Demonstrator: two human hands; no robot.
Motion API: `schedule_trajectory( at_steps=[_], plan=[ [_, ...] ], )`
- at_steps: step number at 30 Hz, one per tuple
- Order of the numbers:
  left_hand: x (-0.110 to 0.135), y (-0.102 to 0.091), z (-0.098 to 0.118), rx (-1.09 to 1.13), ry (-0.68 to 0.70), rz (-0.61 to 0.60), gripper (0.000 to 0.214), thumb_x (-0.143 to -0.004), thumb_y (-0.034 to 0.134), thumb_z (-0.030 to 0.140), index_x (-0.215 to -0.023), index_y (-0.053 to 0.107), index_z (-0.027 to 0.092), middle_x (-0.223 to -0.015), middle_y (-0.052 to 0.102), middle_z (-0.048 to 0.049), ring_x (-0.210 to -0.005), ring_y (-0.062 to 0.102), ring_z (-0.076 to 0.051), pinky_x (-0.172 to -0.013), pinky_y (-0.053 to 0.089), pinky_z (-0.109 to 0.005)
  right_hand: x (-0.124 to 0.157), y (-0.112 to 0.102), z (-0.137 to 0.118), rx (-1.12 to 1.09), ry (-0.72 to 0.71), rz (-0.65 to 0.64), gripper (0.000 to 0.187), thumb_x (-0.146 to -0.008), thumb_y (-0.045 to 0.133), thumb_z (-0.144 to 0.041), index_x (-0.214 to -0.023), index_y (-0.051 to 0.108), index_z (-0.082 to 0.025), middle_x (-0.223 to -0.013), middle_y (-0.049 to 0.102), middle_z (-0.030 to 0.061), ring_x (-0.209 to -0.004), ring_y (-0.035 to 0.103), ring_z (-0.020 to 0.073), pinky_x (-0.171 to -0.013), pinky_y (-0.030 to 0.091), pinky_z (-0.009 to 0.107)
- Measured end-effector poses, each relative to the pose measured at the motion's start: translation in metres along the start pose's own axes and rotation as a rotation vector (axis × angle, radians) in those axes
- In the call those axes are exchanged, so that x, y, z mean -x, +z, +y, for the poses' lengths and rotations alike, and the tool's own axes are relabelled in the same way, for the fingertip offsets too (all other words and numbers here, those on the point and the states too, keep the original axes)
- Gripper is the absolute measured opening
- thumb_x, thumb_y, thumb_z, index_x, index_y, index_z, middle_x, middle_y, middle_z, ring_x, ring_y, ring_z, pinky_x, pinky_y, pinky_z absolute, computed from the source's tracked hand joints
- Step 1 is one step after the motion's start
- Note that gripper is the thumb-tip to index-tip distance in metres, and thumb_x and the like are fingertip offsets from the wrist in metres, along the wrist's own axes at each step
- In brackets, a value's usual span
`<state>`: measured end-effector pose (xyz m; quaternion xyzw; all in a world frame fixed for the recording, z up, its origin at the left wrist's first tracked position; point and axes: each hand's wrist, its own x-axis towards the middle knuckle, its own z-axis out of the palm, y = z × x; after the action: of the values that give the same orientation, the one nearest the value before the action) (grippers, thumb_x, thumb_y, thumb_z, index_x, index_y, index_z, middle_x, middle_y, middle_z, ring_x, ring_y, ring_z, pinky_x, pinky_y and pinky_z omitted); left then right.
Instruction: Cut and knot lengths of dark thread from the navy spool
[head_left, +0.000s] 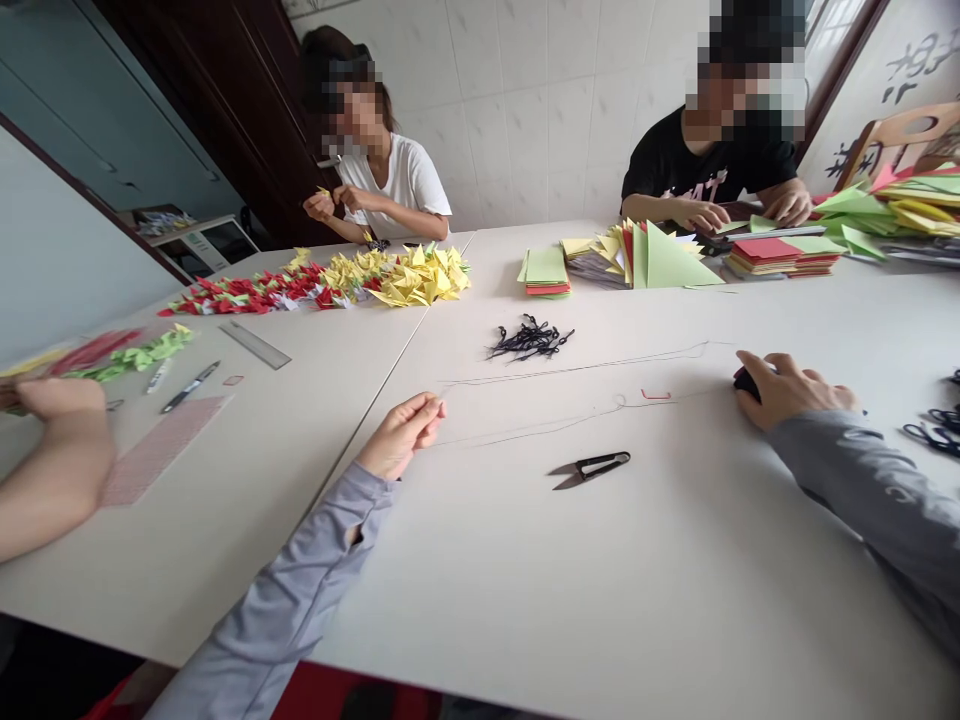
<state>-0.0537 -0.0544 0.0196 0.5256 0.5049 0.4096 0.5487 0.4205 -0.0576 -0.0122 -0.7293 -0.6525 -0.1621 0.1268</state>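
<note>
Tabletop [675,600] is bearing snips [606,463]; beyond them, thread [637,358] is looping, slack perhaps inviting knots. Leftward, the left hand [405,432] is pinching it; rightward, the right hand [795,395] is gripping a dark object [745,384].

Free tabletop [570,590] nearside of snips [579,467]; beyond, thread [585,366] crosses path to black cords [531,340]
</note>
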Motion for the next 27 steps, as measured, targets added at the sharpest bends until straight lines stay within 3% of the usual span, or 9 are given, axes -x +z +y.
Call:
schedule_trajectory(
  at_steps=[7, 11, 14, 16, 19, 22, 25, 27],
  plan=[
    [0.016, -0.038, -0.007, -0.016, -0.046, 0.178, 0.03, -0.073, 0.065, 0.041, -0.07, 0.052, 0.015, -0.057, 0.036, 0.0046, -0.046, 0.021, -0.003, -0.044, 0.011, -0.019, -0.012, -0.002, 0.027, 0.05, 0.223, -0.156, 0.045, -0.077, 0.051, -0.041, -0.119, 0.054, -0.026, -0.113, 0.056, 0.0221, -0.071, 0.056, 0.0301, -0.05, 0.032, 0.04],
    [0.018, -0.052, -0.006, 0.011, -0.062, 0.31, 0.019, -0.082, 0.056, 0.032, -0.072, 0.051, 0.016, -0.057, 0.035, 0.0041, -0.046, 0.021, -0.004, -0.044, 0.013, -0.02, -0.017, -0.001, 0.054, 0.126, 0.293, -0.147, 0.039, -0.071, 0.06, -0.038, -0.108, 0.06, -0.025, -0.105, 0.058, 0.0235, -0.07, 0.058, 0.0313, -0.049, 0.034, 0.042],
    [0.014, -0.052, -0.004, 0.046, -0.029, 0.357, 0.018, -0.083, 0.055, 0.03, -0.072, 0.052, 0.016, -0.056, 0.035, 0.0038, -0.047, 0.024, -0.004, -0.044, 0.015, -0.019, -0.015, -0.008, 0.053, 0.161, 0.333, -0.239, 0.03, -0.071, 0.061, -0.033, -0.098, 0.064, -0.021, -0.104, 0.058, 0.0249, -0.075, 0.06, 0.0329, -0.051, 0.035, 0.042],
    [0.009, -0.041, -0.001, 0.058, -0.009, 0.307, 0.02, -0.081, 0.06, 0.032, -0.072, 0.053, 0.015, -0.057, 0.037, 0.0038, -0.048, 0.025, -0.003, -0.043, 0.016, -0.018, -0.01, -0.013, 0.036, 0.14, 0.31, -0.287, 0.03, -0.074, 0.056, -0.032, -0.101, 0.064, -0.021, -0.112, 0.056, 0.0254, -0.078, 0.059, 0.0351, -0.051, 0.036, 0.043],
    [-0.002, -0.009, 0.01, 0.063, -0.003, 0.123, 0.031, -0.072, 0.068, 0.041, -0.074, 0.055, 0.013, -0.058, 0.037, 0.0047, -0.045, 0.025, -0.001, -0.04, 0.015, -0.016, 0.001, -0.013, -0.004, 0.034, 0.124, -0.266, 0.04, -0.079, 0.048, -0.034, -0.116, 0.058, -0.024, -0.122, 0.052, 0.0235, -0.078, 0.059, 0.0338, -0.049, 0.039, 0.042],
    [-0.017, 0.035, 0.02, 0.107, -0.008, -0.07, 0.036, -0.069, 0.07, 0.044, -0.075, 0.056, 0.012, -0.059, 0.042, 0.0045, -0.042, 0.027, 0.0, -0.037, 0.015, -0.014, 0.009, -0.003, -0.038, -0.042, -0.095, -0.101, 0.044, -0.078, 0.047, -0.031, -0.121, 0.054, -0.027, -0.124, 0.051, 0.0191, -0.077, 0.058, 0.0295, -0.051, 0.042, 0.04],
    [-0.03, 0.08, 0.022, 0.187, -0.044, -0.208, 0.034, -0.07, 0.069, 0.042, -0.077, 0.057, 0.011, -0.06, 0.046, 0.0039, -0.042, 0.034, 0.0, -0.036, 0.021, -0.012, 0.009, 0.006, -0.055, -0.084, -0.167, 0.035, 0.039, -0.078, 0.046, -0.028, -0.116, 0.057, -0.025, -0.12, 0.053, 0.0203, -0.076, 0.056, 0.0287, -0.053, 0.044, 0.044],
    [-0.036, 0.104, 0.02, 0.236, -0.11, -0.251, 0.03, -0.071, 0.068, 0.039, -0.078, 0.059, 0.011, -0.064, 0.052, 0.0021, -0.048, 0.047, -0.002, -0.041, 0.032, -0.012, 0.005, 0.004, -0.06, -0.101, -0.198, 0.083, 0.035, -0.077, 0.046, -0.026, -0.11, 0.058, -0.024, -0.118, 0.055, 0.0201, -0.083, 0.055, 0.031, -0.06, 0.044, 0.051]
  ],
)
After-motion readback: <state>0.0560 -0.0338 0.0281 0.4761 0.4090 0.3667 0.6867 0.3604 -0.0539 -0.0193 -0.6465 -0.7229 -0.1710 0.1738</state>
